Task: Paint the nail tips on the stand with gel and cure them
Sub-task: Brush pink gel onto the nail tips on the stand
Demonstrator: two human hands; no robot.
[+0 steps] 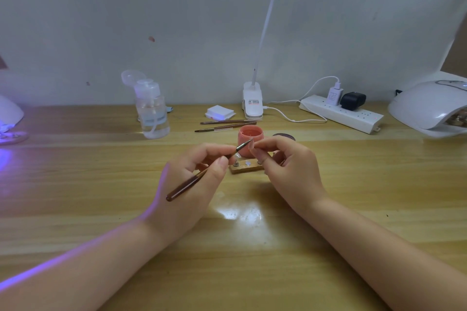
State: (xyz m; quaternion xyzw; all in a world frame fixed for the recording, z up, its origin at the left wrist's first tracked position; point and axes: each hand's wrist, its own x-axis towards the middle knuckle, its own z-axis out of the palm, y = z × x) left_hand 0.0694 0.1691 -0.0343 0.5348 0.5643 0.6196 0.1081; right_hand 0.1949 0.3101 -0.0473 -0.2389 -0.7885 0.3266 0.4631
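While pinched between right hand (285, 166) fingertips above small wooden magnet stand (246, 168), pale nail tip (253, 150) meets bristles of brown-handled brush (202, 174), gripped by left hand (194, 179); open pink gel jar (250, 140) just behind; white curing lamp (429, 108) far right.

The table (101, 209) is pale wood with a glossy varnish that mirrors the light. The brush (187, 185) has a dark, polished wooden handle and a metal ferrule. The stand (246, 168) looks wooden with small metal discs. The pump bottle (153, 113) near the table's far edge is clear plastic; the lamp (429, 108) at its right edge is glossy white plastic.
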